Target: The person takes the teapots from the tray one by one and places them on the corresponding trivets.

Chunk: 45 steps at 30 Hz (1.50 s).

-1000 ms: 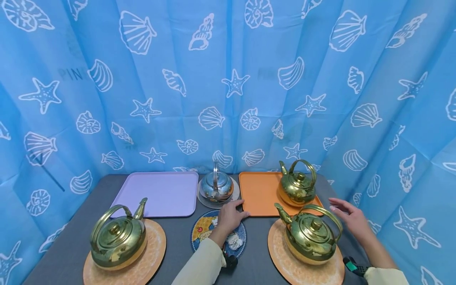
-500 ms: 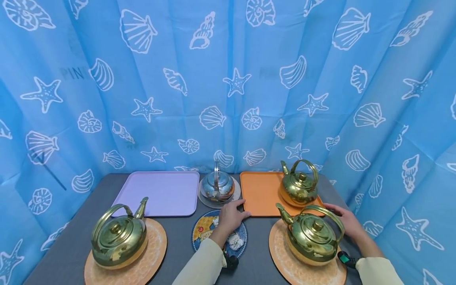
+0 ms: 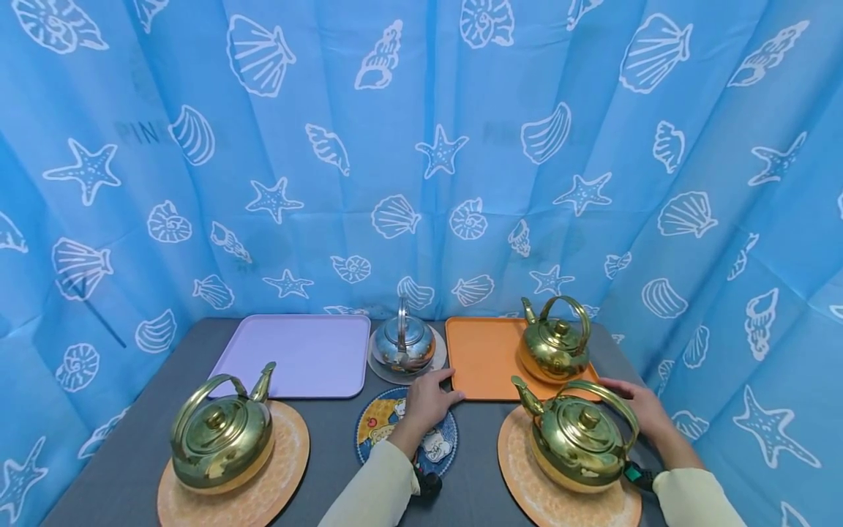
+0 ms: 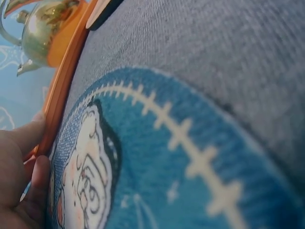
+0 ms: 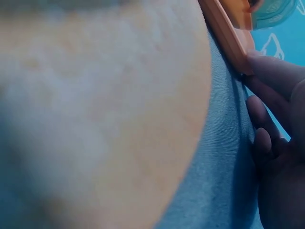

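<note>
The orange tray [image 3: 484, 359] lies at the back right, with a brass teapot [image 3: 555, 348] standing on its right part. My left hand [image 3: 429, 401] grips the tray's left front corner between thumb and fingers, its forearm crossing a round blue placemat [image 3: 437, 443]. In the left wrist view, the fingers [image 4: 32, 131] meet the orange rim. My right hand [image 3: 635, 406] holds the right front corner, partly hidden behind a second brass teapot [image 3: 579, 439]. The right wrist view shows fingers [image 5: 274, 71] at the tray's corner, one at the rim and another just below.
That nearer teapot stands on a round tan placemat [image 3: 520, 468]. A third brass teapot [image 3: 220, 439] sits on another tan placemat [image 3: 290, 446] at left. Behind are a lilac tray [image 3: 296, 355] and a silver teapot [image 3: 403, 344] on a pale round mat. A blue shell-print curtain [image 3: 369, 161] encloses the table.
My right hand has moved left and inward from beside the table's right part to the orange tray's right front corner. The left hand has stayed at its corner.
</note>
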Available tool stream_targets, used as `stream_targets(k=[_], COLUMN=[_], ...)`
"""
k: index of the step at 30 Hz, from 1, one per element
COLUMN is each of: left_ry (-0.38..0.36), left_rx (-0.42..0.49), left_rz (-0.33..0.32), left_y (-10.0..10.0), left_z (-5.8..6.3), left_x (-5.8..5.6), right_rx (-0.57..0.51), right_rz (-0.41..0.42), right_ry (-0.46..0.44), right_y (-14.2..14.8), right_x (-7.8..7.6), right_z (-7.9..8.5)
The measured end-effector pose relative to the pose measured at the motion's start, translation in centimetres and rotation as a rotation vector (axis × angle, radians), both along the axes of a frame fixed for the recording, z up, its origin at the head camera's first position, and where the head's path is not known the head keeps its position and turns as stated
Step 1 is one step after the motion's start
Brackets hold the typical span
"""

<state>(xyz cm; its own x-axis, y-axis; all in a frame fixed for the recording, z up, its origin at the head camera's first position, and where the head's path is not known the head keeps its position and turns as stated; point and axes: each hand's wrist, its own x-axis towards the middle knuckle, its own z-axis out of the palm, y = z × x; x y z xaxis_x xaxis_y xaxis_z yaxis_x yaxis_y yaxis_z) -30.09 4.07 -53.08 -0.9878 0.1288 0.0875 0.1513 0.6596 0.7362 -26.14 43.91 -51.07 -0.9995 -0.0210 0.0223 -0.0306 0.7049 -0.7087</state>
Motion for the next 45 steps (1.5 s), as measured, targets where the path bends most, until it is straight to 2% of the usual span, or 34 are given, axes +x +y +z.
stream_targets(k=[9, 17, 21, 24, 31, 36, 45], left_ry=[0.022, 0.028, 0.062, 0.067, 0.085, 0.048, -0.027], left_rx=[0.037, 0.167, 0.24, 0.291, 0.394, 0.454, 0.568], left_rz=[-0.03, -0.072, -0.108, -0.131, -0.243, -0.316, -0.397], left_y=[-0.2, -0.5, -0.2, 0.4, 2.3, 3.9, 6.5], left_z=[-0.2, 0.7, 2.0, 3.4, 6.6, 8.2, 10.7], left_x=[0.5, 0.7, 0.9, 0.9, 0.7, 0.6, 0.2], right_rx=[0.014, 0.001, -0.004, -0.007, -0.003, -0.022, -0.004], right_rz=[-0.003, -0.019, -0.026, -0.03, -0.024, -0.037, -0.041], right_ry=[0.026, 0.022, 0.013, 0.007, 0.026, 0.008, 0.025], right_y=[-0.1, -0.5, -0.5, -0.4, -0.4, -0.4, -0.9], right_x=[0.2, 0.4, 0.4, 0.3, 0.3, 0.4, 0.6], right_z=[-0.5, 0.0, 0.1, 0.1, -0.2, -0.4, 0.2])
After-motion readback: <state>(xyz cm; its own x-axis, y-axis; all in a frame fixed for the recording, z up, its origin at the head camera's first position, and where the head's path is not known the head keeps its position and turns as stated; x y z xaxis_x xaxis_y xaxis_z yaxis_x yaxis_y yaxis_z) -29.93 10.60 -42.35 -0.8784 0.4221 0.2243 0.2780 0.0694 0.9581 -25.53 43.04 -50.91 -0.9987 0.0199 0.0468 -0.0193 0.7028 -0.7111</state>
